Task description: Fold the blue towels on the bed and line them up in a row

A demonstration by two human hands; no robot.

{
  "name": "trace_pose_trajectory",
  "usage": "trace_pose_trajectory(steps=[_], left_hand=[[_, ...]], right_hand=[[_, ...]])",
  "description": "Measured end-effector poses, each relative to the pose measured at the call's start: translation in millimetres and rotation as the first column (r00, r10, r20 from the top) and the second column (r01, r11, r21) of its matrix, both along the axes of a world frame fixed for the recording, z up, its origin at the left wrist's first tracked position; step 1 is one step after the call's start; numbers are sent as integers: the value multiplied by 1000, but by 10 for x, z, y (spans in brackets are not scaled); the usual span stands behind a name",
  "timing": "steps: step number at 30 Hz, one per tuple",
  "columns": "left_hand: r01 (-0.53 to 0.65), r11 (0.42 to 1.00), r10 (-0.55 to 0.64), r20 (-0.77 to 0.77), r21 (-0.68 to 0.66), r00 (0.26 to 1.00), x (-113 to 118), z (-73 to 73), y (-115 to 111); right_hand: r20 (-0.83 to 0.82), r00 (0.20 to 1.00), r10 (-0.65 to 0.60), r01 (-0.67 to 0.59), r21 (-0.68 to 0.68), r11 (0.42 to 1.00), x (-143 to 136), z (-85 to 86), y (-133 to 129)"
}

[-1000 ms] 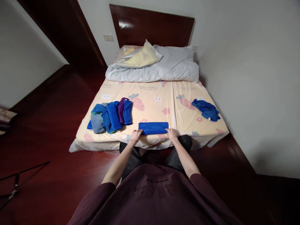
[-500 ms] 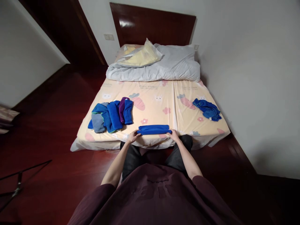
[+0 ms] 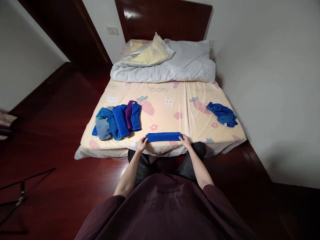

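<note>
A blue towel (image 3: 164, 137), folded into a long narrow strip, lies across the front edge of the bed. My left hand (image 3: 142, 144) grips its left end, and my right hand (image 3: 185, 141) pinches the right end. To the left, several rolled or folded towels lie side by side: a blue one (image 3: 121, 121), a purple one (image 3: 129, 115) and another blue one (image 3: 136, 116). Next to them is a loose blue-grey cloth (image 3: 103, 128) with green edging. A crumpled blue cloth (image 3: 222, 114) lies near the right edge of the bed.
The bed has a yellow carrot-print sheet (image 3: 165, 115). A grey quilt (image 3: 162, 71) and a pale yellow pillow (image 3: 152, 55) are bunched by the dark headboard (image 3: 162, 20). A wall stands close on the right. A black metal stand (image 3: 22, 191) is on the floor at lower left.
The towel's front part has been folded over onto its back part, so the strip now looks like one layered band. Both hands still hold its ends. My view has tilted slightly down.
</note>
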State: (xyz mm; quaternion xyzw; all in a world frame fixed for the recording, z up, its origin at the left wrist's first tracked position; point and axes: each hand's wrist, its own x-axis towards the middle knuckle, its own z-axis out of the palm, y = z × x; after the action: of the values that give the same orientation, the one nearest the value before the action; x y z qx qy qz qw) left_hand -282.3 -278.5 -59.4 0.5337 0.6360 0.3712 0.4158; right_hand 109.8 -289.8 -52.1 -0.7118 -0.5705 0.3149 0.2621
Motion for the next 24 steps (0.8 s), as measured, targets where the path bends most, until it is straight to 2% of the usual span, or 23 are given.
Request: trace_pose_trajectory(steps=[4,14,24], left_hand=[[-16,999,14,-46,-29,999,-12,42,-10],[-42,991,18,-190,-126,982,36,232,-9],[-108,966,27,-325,-233,945,100,281,105]], right_hand=[[32,999,43,-43,8,999,-9,7,7],[214,976,27,1,-129,992,-57,94,107],[339,939,51,59,-305,950,-140,289,207]])
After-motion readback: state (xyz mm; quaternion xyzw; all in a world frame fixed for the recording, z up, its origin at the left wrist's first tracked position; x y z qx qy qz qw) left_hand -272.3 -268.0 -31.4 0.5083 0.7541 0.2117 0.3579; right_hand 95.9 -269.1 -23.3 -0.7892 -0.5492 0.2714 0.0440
